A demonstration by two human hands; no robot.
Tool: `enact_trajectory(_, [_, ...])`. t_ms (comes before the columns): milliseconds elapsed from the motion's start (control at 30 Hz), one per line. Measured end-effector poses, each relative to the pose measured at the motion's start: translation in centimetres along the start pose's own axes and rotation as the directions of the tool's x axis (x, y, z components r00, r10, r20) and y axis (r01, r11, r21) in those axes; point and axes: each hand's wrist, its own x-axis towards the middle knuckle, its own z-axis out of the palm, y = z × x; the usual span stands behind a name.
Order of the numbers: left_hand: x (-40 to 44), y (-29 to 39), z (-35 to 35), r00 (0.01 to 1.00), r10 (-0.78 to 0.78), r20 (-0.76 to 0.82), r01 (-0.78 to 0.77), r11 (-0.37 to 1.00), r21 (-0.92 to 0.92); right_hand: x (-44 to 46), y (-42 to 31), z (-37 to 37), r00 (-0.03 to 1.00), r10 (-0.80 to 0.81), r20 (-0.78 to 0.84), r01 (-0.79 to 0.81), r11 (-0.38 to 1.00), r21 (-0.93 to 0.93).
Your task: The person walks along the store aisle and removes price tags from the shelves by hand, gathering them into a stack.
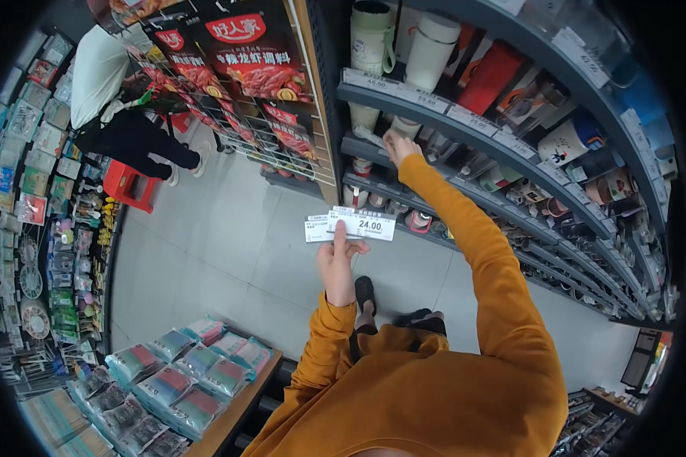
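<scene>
I see the left hand (339, 266) pinching a stack of price labels (371, 226) under its thumb, mid-scene. Farther off, rightward, the right hand (401, 146) is at a shelf edge (356, 146); I can't tell whether its fingers grip anything. Far left, a person (99, 80) stands by a red stool (132, 189).

This is a shop. Long grey shelves (425, 116) carry rows of cups and flasks (433, 53), with price tags (474, 120) running along the front edges. A wire rack (240, 141) holds matching food packets (255, 57) in red and black. Beyond the tiled floor (198, 251), small packaged goods (32, 209) cover a tall display, and packs (164, 385) lie in neat rows on a table (244, 396). One paper label (370, 226) in the left hand (337, 268) reads 24.00.
</scene>
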Motion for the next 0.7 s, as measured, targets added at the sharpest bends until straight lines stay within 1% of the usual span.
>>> enact_trajectory(67, [1.1, 0.7, 0.3, 1.0, 0.008, 0.019, -0.009, 0.999, 0.051, 1.9, 0.6, 2.4, 0.998, 0.022, 0.058, -0.023, 1.0, 0.003])
enact_trajectory(100, [1.7, 0.7, 0.0, 1.0, 0.017, 0.019, -0.019, 0.998, 0.068, 2.4, 0.4, 3.1, 0.995, 0.074, 0.061, -0.079, 0.994, 0.075])
enact_trajectory(133, [2.1, 0.8, -0.3, 1.0, 0.02, 0.006, -0.02, 0.997, 0.075, 2.8, 0.8, 4.3, 0.997, 0.075, 0.035, -0.078, 0.992, 0.099])
enact_trajectory(200, [2.9, 1.5, -0.4, 0.999, 0.034, -0.014, -0.033, 0.995, 0.089, 3.3, 1.3, 5.3, 0.978, 0.11, 0.176, -0.142, 0.973, 0.184])
enact_trajectory(300, [3.8, 2.1, -0.5, 0.999, 0.032, -0.035, -0.029, 0.996, 0.086, 3.2, 1.0, 5.5, 0.977, 0.085, 0.195, -0.138, 0.951, 0.276])
enact_trajectory(400, [4.4, 2.3, -0.2, 0.999, 0.035, -0.037, -0.032, 0.996, 0.08, 3.5, 1.4, 4.8, 0.978, 0.104, 0.18, -0.161, 0.927, 0.34])
enact_trajectory(433, [4.6, 2.3, -0.2, 0.999, 0.035, -0.036, -0.032, 0.996, 0.078, 3.7, 1.6, 4.8, 0.979, 0.105, 0.174, -0.166, 0.906, 0.39])
enact_trajectory(533, [5.2, 2.2, -0.1, 0.999, 0.032, -0.023, -0.03, 0.996, 0.08, 3.6, 1.6, 4.5, 0.978, 0.09, 0.189, -0.156, 0.916, 0.371])
enact_trajectory(633, [5.5, 2.2, 0.0, 1.0, 0.005, -0.021, -0.004, 0.999, 0.042, 3.2, 1.5, 4.1, 0.978, 0.074, 0.193, -0.129, 0.949, 0.288])
enact_trajectory(700, [5.6, 2.2, 0.2, 1.0, 0.009, -0.012, -0.008, 0.999, 0.045, 3.2, 1.3, 3.9, 0.971, 0.067, 0.228, -0.11, 0.977, 0.181])
